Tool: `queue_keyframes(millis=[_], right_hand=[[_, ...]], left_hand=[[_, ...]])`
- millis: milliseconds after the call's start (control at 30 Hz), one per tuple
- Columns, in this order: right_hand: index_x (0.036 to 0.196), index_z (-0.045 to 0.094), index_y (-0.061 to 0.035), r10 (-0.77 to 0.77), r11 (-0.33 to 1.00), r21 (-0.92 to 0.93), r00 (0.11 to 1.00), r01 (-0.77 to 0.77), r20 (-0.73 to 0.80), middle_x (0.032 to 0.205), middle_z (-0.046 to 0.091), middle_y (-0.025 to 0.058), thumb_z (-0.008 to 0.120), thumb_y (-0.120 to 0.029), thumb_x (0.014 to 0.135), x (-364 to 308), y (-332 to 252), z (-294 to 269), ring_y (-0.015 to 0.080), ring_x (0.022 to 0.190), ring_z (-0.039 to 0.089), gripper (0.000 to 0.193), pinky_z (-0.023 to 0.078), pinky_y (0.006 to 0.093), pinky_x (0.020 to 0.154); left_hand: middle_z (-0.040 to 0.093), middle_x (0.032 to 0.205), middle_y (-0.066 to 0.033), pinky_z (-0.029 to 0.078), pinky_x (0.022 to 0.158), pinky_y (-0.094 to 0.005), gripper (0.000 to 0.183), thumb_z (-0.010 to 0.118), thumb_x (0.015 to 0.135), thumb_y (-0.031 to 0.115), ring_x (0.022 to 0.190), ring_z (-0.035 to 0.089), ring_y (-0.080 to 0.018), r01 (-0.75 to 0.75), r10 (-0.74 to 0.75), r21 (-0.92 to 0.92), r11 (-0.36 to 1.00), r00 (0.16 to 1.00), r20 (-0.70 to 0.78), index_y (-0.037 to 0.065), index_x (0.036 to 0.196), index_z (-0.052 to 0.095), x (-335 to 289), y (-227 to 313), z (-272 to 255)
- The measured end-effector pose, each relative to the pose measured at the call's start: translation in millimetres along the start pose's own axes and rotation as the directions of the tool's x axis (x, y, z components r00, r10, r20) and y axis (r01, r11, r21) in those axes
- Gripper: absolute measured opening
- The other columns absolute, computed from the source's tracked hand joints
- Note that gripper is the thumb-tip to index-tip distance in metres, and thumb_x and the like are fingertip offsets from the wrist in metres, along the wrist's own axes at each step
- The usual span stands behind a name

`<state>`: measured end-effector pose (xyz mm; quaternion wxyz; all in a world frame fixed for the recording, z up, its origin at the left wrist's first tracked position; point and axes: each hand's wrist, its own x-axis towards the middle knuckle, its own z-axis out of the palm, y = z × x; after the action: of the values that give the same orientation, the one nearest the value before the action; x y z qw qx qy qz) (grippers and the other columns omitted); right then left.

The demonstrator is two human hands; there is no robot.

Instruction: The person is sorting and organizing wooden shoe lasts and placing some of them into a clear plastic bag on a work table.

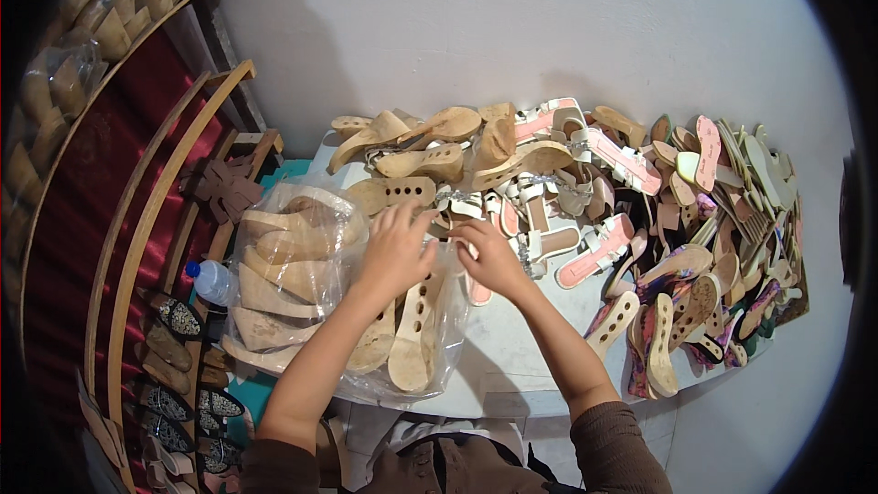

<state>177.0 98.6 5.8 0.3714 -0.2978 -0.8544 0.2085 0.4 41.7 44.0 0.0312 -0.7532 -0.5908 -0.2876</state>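
Note:
My left hand (398,245) is over the middle of the table, fingers apart, just in front of a wooden shoe sole with round holes (389,192). Its palm is above the edge of a clear plastic bag (446,338) with several wooden soles inside. To its right, my right hand (489,259) hovers with bent, parted fingers beside white strappy sandals (551,242). Nothing shows in either hand, though the fingertips partly hide what is under them. In the bag's opening, a pale wooden sole with dark holes (413,334) points toward me.
On the white table (521,357), a second bag of wooden wedges (291,261) is at the left, next to a blue-capped bottle (215,282). Wooden soles (448,123) line the back. A pile of sandals and soles (709,238) fills the right. Shoe racks (174,183) stand at the far left.

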Motion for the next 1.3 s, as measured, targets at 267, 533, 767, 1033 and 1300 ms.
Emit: queue_keyframes(millis=[267,533,767,1033,1300], right_hand=[[0.104,0.055,-0.0052,0.076,0.901,-0.426,0.997,-0.083,-0.033,0.092,0.057,0.0122,0.056,-0.004,0.070,31.3,84.5,-66.7,0.0297,0.089,0.054,0.035,0.045,0.0384,0.078],[0.123,0.043,-0.0104,-0.163,0.850,-0.509,0.987,0.139,-0.004,0.123,0.042,0.0181,0.064,-0.005,0.062,94.6,126.0,-47.3,0.0366,0.116,0.040,0.064,0.037,0.0427,0.095],[0.117,0.047,-0.0100,-0.167,0.871,-0.462,0.985,0.168,0.043,0.129,0.039,0.0154,0.067,-0.002,0.058,110.3,165.9,-54.4,0.0372,0.123,0.033,0.063,0.036,0.0439,0.097],[0.116,0.046,-0.0073,-0.070,0.975,-0.221,0.985,0.033,-0.160,0.131,0.036,0.0175,0.073,-0.006,0.062,78.9,189.5,-71.4,0.0390,0.121,0.035,0.060,0.035,0.0425,0.099],[0.117,0.034,-0.0043,0.121,0.986,0.158,0.867,-0.049,-0.484,0.132,0.034,0.0170,0.075,-0.006,0.067,25.1,202.9,-86.7,0.0285,0.122,0.036,0.065,0.032,0.0380,0.100]], left_hand=[[0.044,0.119,-0.0185,0.040,0.090,-0.0422,0.051,0.057,0.077,0.022,0.107,0.048,-0.0361,0.241,-0.218,-0.022,0.970,0.909,0.355,0.003,0.122,0.042,76.3,17.0,71.0],[0.036,0.129,-0.0273,0.037,0.095,-0.0414,0.064,0.048,0.071,0.004,0.116,0.042,-0.0400,0.361,-0.339,-0.418,0.834,0.932,0.128,-0.005,0.131,0.026,134.9,-6.6,149.2],[0.048,0.119,-0.0223,0.039,0.092,-0.0360,0.058,0.044,0.070,-0.004,0.114,0.047,-0.0306,0.173,-0.339,-0.795,0.581,0.940,-0.043,0.001,0.127,0.032,144.6,12.1,163.7],[0.039,0.131,-0.0174,0.027,0.104,-0.0412,0.062,0.054,0.066,0.000,0.125,0.033,-0.0323,0.146,-0.148,0.053,0.988,0.988,0.036,0.003,0.126,0.039,149.7,26.9,194.4],[0.045,0.118,-0.0135,0.035,0.097,-0.0403,0.069,0.076,0.054,0.014,0.114,0.042,-0.0310,-0.062,0.020,0.314,0.947,0.990,0.136,0.008,0.117,0.046,175.0,25.8,205.1]])
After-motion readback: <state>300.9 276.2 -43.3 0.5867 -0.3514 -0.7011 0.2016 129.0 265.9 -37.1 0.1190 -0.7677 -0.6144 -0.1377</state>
